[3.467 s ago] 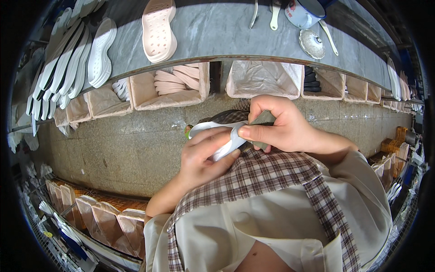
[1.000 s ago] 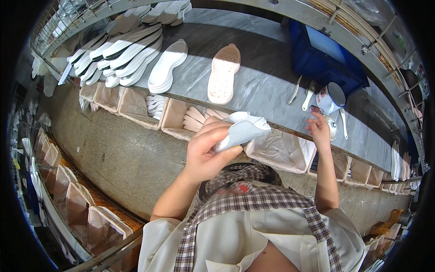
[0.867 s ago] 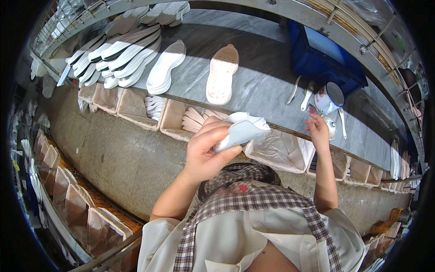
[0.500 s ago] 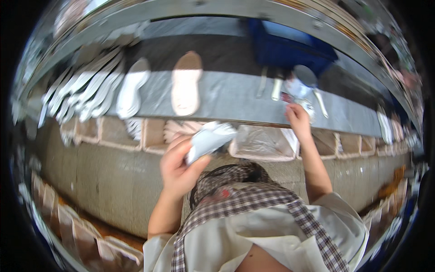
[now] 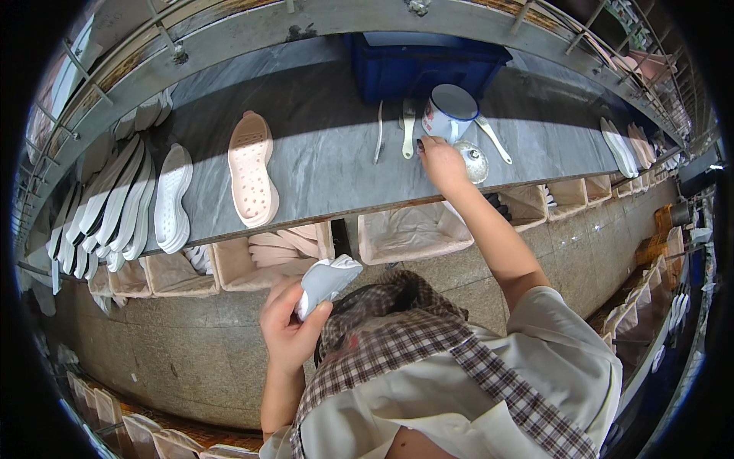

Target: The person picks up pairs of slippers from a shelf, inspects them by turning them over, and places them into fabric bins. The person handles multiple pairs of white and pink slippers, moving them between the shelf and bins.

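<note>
My left hand (image 5: 287, 321) is closed round a white and light grey shoe sole (image 5: 327, 284), held in front of the apron and seen nearly end-on. Out on the grey bench, my right hand (image 5: 445, 164) reaches to the front of a white enamel mug (image 5: 442, 122) with a blue rim. Its fingers are pinched together by a small dark thing (image 5: 420, 145), mostly hidden by the fingertips. Just right of the hand lies a round whitish lid (image 5: 475, 162) with a knob. Brushes with pale handles (image 5: 408, 138) (image 5: 495, 141) lie on either side of the mug.
A pink sole (image 5: 252, 172) and a white sole (image 5: 173, 200) lie on the bench (image 5: 321, 145), with stacked white soles (image 5: 115, 199) at left. A blue crate (image 5: 428, 65) stands behind the mug. Lined bins (image 5: 417, 233) sit below the front edge. A thin tool (image 5: 379, 134) lies left of the brushes.
The view has swung, so the bench things appear farther left. My right hand has reached forward, its fingertips closing at the small dark thing. My left hand still holds the sole.
</note>
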{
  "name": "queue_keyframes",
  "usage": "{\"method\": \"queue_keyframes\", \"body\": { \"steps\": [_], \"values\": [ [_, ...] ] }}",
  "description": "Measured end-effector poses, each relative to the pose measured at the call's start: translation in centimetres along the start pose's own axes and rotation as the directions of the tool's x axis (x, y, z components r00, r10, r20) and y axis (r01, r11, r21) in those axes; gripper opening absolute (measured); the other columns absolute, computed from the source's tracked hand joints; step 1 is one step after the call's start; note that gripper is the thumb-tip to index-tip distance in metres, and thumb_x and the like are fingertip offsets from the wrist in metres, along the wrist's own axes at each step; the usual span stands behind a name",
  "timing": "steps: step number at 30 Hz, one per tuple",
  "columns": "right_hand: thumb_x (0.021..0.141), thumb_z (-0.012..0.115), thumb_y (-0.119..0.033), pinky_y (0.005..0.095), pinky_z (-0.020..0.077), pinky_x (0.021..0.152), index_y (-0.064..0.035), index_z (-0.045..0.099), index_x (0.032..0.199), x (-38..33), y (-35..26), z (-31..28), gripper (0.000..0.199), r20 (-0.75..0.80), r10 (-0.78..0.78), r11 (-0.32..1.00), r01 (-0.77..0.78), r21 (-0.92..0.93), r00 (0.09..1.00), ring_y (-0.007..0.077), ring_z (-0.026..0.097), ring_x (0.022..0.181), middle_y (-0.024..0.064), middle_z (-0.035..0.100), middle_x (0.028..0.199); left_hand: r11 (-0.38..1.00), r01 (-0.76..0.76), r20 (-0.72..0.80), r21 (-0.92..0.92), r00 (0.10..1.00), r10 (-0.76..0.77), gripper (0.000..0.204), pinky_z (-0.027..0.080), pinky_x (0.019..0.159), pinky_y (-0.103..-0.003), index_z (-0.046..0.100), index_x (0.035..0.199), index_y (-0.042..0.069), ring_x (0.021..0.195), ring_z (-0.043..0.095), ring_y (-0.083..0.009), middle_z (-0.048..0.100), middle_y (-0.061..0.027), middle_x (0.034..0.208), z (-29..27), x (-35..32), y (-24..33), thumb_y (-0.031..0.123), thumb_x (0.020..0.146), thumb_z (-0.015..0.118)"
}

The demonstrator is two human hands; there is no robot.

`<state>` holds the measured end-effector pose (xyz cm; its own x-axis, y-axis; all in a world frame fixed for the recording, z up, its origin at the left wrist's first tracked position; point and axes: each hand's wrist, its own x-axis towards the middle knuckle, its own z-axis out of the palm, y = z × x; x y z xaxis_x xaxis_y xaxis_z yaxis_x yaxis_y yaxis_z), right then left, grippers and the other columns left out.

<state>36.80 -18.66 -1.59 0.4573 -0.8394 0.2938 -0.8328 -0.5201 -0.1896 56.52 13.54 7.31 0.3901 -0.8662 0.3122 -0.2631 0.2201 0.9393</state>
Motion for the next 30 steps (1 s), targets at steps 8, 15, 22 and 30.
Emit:
{"method": "queue_keyframes", "body": {
  "steps": [8,15,22,30],
  "values": [
    [0.077,0.058,-0.011,0.0402,0.0510,0.070,-0.0047,0.057,0.104,-1.7,-3.2,-2.9,0.028,-0.186,-0.055,0.982,0.087,0.165,0.981,0.0320,0.061,0.085,0.0119,0.057,0.111,0.993,0.093,-0.104,-0.071,0.989,-0.100,0.033,0.042,0.071,-0.027,0.061,0.102,-0.004,0.083,0.053,-0.0169,0.059,-0.0101,0.094,0.2,-0.1,-0.7,0.000,0.071,0.070],
    [0.074,0.073,-0.020,0.0374,0.0421,0.090,-0.0020,0.055,0.118,-5.9,-12.5,-8.9,0.050,-0.146,-0.675,0.354,0.491,0.796,0.724,0.0267,0.054,0.105,0.0099,0.055,0.120,0.977,-0.212,0.069,-0.021,0.975,0.213,0.036,0.043,0.080,-0.035,0.061,0.103,-0.002,0.090,0.055,-0.0250,0.061,-0.0112,0.096,-3.2,2.2,-0.8,0.002,0.069,0.072],
    [0.068,0.075,-0.007,0.0374,0.0438,0.085,-0.0017,0.059,0.105,-7.4,-17.1,-10.3,0.040,-0.244,-0.619,0.143,0.412,0.900,0.747,0.0245,0.058,0.095,0.0092,0.063,0.103,0.925,-0.380,0.224,-0.019,0.900,0.375,0.035,0.042,0.086,-0.038,0.062,0.101,-0.002,0.101,0.054,-0.0268,0.063,-0.0113,0.097,-5.3,5.3,1.5,0.009,0.069,0.073],
    [0.069,0.075,-0.004,0.0349,0.0442,0.081,-0.0001,0.058,0.099,-8.3,-16.0,-10.5,0.035,-0.276,-0.486,0.173,0.400,0.900,0.829,0.0260,0.058,0.091,0.0117,0.062,0.097,0.908,-0.414,0.323,-0.060,0.853,0.410,0.036,0.044,0.085,-0.035,0.062,0.104,-0.001,0.103,0.054,-0.0258,0.062,-0.0117,0.101,-4.5,7.6,2.2,0.008,0.071,0.072]
  ]
}}
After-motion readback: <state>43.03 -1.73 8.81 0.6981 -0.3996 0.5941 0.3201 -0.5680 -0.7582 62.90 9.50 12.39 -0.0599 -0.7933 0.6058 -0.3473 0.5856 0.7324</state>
